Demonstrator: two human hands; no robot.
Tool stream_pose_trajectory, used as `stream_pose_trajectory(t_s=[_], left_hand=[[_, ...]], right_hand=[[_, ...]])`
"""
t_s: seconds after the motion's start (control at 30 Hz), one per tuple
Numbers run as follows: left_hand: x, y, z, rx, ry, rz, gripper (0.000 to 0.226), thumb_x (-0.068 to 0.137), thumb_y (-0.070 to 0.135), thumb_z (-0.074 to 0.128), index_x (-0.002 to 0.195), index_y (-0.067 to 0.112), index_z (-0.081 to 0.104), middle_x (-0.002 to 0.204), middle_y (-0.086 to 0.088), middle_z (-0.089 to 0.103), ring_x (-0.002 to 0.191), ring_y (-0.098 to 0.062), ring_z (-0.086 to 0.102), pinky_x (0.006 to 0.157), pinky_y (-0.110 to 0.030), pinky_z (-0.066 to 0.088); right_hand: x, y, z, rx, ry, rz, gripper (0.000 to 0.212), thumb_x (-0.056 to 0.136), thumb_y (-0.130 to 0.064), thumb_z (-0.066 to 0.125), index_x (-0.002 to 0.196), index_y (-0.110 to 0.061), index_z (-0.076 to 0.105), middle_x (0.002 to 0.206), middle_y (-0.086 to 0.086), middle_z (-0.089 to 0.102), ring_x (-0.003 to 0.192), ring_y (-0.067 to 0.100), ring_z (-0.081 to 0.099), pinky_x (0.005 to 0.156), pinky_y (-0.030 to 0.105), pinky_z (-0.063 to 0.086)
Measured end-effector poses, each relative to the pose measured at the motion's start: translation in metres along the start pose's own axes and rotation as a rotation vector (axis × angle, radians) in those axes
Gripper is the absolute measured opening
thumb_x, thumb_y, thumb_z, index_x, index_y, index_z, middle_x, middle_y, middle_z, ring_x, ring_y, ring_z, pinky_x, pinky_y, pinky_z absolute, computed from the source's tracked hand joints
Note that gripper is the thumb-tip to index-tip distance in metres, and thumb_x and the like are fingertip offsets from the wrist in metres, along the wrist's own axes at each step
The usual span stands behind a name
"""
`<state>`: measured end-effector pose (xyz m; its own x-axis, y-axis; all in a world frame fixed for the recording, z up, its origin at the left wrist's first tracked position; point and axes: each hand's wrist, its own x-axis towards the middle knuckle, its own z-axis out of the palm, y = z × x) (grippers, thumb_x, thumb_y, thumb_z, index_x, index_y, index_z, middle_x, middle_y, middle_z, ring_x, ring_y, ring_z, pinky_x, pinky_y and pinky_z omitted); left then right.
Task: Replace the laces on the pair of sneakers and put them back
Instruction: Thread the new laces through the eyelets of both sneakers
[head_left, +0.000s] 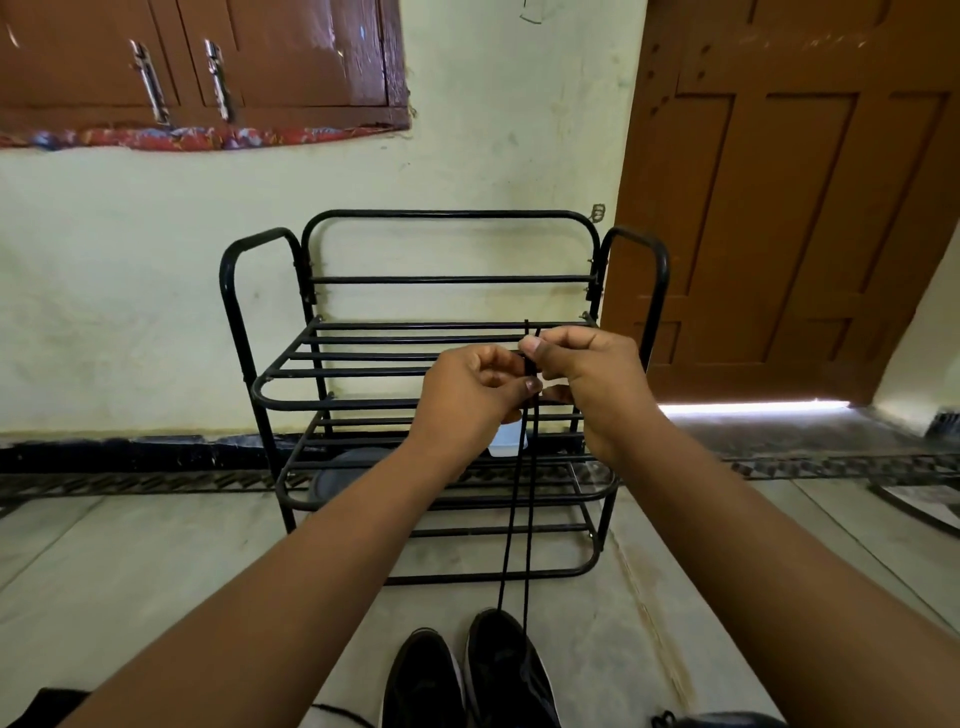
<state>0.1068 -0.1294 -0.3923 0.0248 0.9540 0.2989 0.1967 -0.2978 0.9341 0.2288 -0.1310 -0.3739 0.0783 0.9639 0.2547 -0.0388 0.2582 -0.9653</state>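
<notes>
- Up front, both hands are meeting in mid-air before a black metal shoe rack (291, 358), with the forearms reaching in from the bottom corners.
- The left hand (470, 395) is curling its fingers (532, 385) closed, pinching a black lace (525, 519) between thumb and forefinger.
- The right hand (587, 371) is sitting just beside and slightly above the left, nearly touching it, its fingers (531, 344) closing on the same lace a little higher up.
- Two short lace ends are poking up above the right thumb, against the rack's top shelf bars.
- Below the hands, the lace is hanging as two near-parallel strands, running down to the floor (182, 571).
- Both strands are reaching the right sneaker (506, 670), a black shoe standing on the floor at the bottom edge; where exactly they are entering the eyelets seems too dark to make out.
- The left sneaker (423, 680), also black, is standing touching it side by side, toes pointing towards the rack.
- A white container (506, 441) is showing on a middle shelf of the rack, partly hidden behind the left hand.
- A loose dark strand (343, 713) is lying on the floor left of the sneakers.
- A brown wooden door (789, 208) is standing to the right of the rack.
</notes>
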Motion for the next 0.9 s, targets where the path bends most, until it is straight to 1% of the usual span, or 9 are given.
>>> stream_pose_trajectory(t_s=[0.1, 0.23, 0.3, 0.37, 0.47, 0.57, 0.67, 0.73, 0.9], left_hand=[[0.0003, -0.0009, 0.0002, -0.007, 0.009, -0.002, 0.015, 0.084, 0.01, 0.07, 0.096, 0.003, 0.065, 0.084, -0.015, 0.072, 0.082, -0.024, 0.071, 0.072, -0.034, 0.058], [-0.0034, 0.0006, -0.0004, -0.05, 0.037, 0.016, 0.012, 0.088, 0.012, 0.065, 0.097, 0.005, 0.066, 0.086, -0.013, 0.072, 0.079, -0.02, 0.071, 0.073, -0.035, 0.059], [-0.0045, 0.0029, -0.0013, -0.075, 0.064, 0.032, 0.007, 0.089, 0.009, 0.064, 0.096, 0.008, 0.065, 0.087, -0.017, 0.071, 0.075, -0.018, 0.07, 0.068, -0.03, 0.059], [-0.0051, 0.0045, -0.0022, -0.084, 0.096, 0.048, 0.007, 0.089, 0.007, 0.063, 0.091, 0.013, 0.064, 0.087, -0.019, 0.07, 0.068, -0.012, 0.068, 0.06, -0.021, 0.055], [-0.006, 0.005, -0.0019, -0.111, 0.126, 0.06, 0.007, 0.09, 0.008, 0.062, 0.088, 0.015, 0.063, 0.083, -0.013, 0.07, 0.062, -0.007, 0.067, 0.055, -0.015, 0.049], [-0.0058, 0.0052, -0.0014, -0.112, 0.144, 0.071, 0.004, 0.09, 0.014, 0.063, 0.089, 0.012, 0.066, 0.08, -0.006, 0.071, 0.064, -0.009, 0.068, 0.056, -0.017, 0.05], [-0.0049, 0.0044, -0.0021, -0.068, 0.135, 0.085, 0.009, 0.09, 0.015, 0.063, 0.094, 0.009, 0.069, 0.083, -0.006, 0.072, 0.066, -0.01, 0.068, 0.059, -0.018, 0.052], [-0.0057, 0.0044, -0.0024, -0.036, 0.126, 0.104, 0.009, 0.089, 0.015, 0.064, 0.095, 0.01, 0.069, 0.083, -0.005, 0.072, 0.067, -0.008, 0.068, 0.061, -0.017, 0.052], [-0.0086, 0.0068, -0.0039, -0.05, 0.098, 0.102, 0.006, 0.089, 0.018, 0.064, 0.09, 0.019, 0.07, 0.083, 0.004, 0.072, 0.072, 0.003, 0.065, 0.059, -0.007, 0.044]], right_hand=[[-0.0004, -0.0009, 0.0004, 0.009, 0.001, 0.005, 0.006, 0.086, -0.011, 0.066, 0.082, -0.007, 0.067, 0.07, -0.002, 0.063, 0.055, -0.002, 0.056, 0.052, 0.017, 0.046], [-0.0003, -0.0005, 0.0005, 0.04, -0.003, 0.047, 0.005, 0.086, -0.013, 0.067, 0.083, -0.009, 0.067, 0.072, -0.002, 0.063, 0.065, 0.006, 0.054, 0.055, 0.02, 0.044], [0.0004, -0.0003, 0.0007, 0.067, -0.002, 0.061, 0.004, 0.086, -0.013, 0.067, 0.084, -0.009, 0.068, 0.073, -0.001, 0.062, 0.067, 0.009, 0.053, 0.053, 0.02, 0.045], [0.0006, -0.0003, 0.0014, 0.091, 0.004, 0.061, 0.005, 0.086, -0.012, 0.066, 0.086, -0.008, 0.068, 0.072, 0.0, 0.061, 0.066, 0.01, 0.053, 0.051, 0.018, 0.045], [0.0008, 0.0006, 0.0026, 0.04, 0.017, 0.016, 0.011, 0.087, -0.011, 0.065, 0.093, -0.003, 0.069, 0.074, 0.002, 0.063, 0.065, 0.008, 0.055, 0.053, 0.018, 0.047], [0.0, -0.0001, 0.0036, -0.008, 0.014, -0.044, 0.009, 0.085, -0.008, 0.066, 0.091, -0.002, 0.07, 0.076, 0.002, 0.066, 0.066, 0.007, 0.059, 0.055, 0.018, 0.048], [-0.0007, -0.001, 0.0031, -0.06, 0.001, -0.084, 0.004, 0.085, -0.007, 0.066, 0.086, -0.008, 0.07, 0.077, 0.002, 0.068, 0.069, 0.008, 0.062, 0.058, 0.02, 0.049], [-0.001, -0.0006, 0.0021, -0.06, -0.007, -0.094, 0.004, 0.085, -0.007, 0.066, 0.086, -0.009, 0.069, 0.078, 0.001, 0.068, 0.07, 0.008, 0.063, 0.058, 0.021, 0.05], [-0.0029, -0.0012, 0.0017, -0.096, -0.029, -0.076, 0.008, 0.088, -0.01, 0.063, 0.094, -0.007, 0.068, 0.081, -0.002, 0.065, 0.069, 0.001, 0.059, 0.056, 0.019, 0.048]])
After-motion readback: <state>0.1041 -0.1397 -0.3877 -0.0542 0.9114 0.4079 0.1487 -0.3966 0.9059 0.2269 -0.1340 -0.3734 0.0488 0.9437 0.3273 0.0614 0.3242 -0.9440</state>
